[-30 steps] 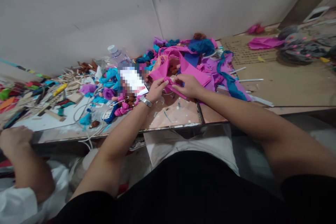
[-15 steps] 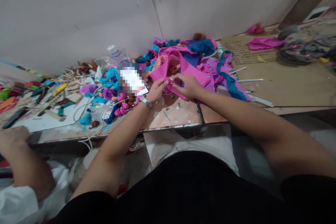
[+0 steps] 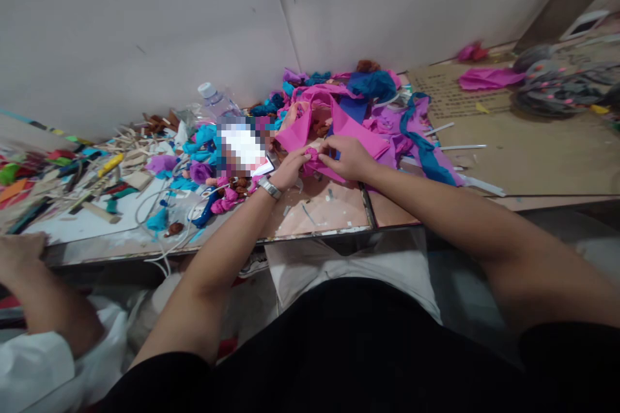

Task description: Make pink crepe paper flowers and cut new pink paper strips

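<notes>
The left hand (image 3: 289,169) grasped a small crumpled pink bundle (image 3: 310,155) between its fingers, and the right hand (image 3: 349,159) pinched the bundle's right side, thumb and forefinger together. The bundle was held above the middle stretch of the tabletop (image 3: 314,213), between its near edge and the wall (image 3: 203,26). A watch (image 3: 269,187) circled the left wrist. Just beyond the hands a stiff-looking pink sheet (image 3: 358,142) lay folded, part of a heap of pink, purple and blue pieces reaching the far edge; a teal strip (image 3: 426,148) trailed from the heap's right side towards the near edge. Left of the left hand lay a phone (image 3: 245,148) with a lit, blurred screen, and behind it, near the far edge, a white-capped bottle (image 3: 216,100) leaned. A pale cable (image 3: 140,206) looped down over the near edge, beside a blue object (image 3: 206,208). Wood scraps (image 3: 138,142) and a yellow-handled tool (image 3: 111,165) were spread towards the left end. Flat cardboard (image 3: 508,155) covered the right end, with a grey tangle (image 3: 557,93) near its far right corner. Another person's hand (image 3: 22,255) showed at the near left corner; what its fingers were doing could not be told.
</notes>
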`<state>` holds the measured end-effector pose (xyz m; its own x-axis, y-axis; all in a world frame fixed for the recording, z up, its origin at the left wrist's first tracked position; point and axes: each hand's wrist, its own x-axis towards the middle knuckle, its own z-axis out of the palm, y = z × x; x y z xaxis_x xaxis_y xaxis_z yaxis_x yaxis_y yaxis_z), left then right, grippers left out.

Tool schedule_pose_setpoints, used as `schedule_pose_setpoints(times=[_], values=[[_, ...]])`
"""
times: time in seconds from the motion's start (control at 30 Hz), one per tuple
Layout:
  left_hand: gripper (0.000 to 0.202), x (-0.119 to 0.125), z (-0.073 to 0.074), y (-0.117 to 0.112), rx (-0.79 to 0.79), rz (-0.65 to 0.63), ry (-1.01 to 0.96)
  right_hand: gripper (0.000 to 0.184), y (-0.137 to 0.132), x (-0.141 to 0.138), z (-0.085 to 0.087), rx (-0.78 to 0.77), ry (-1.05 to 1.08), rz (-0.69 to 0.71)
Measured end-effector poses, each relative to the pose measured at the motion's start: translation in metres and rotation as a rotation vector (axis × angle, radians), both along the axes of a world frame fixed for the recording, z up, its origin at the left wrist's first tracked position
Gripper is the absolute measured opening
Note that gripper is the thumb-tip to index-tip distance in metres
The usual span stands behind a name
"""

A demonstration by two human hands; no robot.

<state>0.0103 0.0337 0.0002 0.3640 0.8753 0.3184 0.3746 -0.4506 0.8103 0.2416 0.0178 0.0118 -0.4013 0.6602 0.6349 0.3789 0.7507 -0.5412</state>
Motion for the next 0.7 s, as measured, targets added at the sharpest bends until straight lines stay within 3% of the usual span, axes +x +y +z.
schedule_pose_setpoints(times=[0.2,0.3,0.47,0.57,0.7], values=[[0.059,0.007,0.008,-0.013,-0.075,-0.176,-0.019,0.016,0.001,0.0,-0.002,-0.015,0.008,0.016],[0.049,0.009,0.008,-0.013,-0.032,-0.205,-0.004,0.018,0.0,-0.001,-0.002,-0.032,-0.009,0.031],[0.033,0.006,0.006,-0.01,-0.02,-0.224,0.011,0.039,-0.002,-0.002,-0.002,0.031,-0.064,0.152],[0.035,0.006,0.007,-0.01,-0.038,-0.23,0.018,0.035,0.0,-0.003,-0.004,0.067,-0.084,0.209],[0.043,0.007,0.007,-0.01,-0.02,-0.265,0.032,0.025,0.002,-0.002,-0.007,0.052,-0.076,0.175]])
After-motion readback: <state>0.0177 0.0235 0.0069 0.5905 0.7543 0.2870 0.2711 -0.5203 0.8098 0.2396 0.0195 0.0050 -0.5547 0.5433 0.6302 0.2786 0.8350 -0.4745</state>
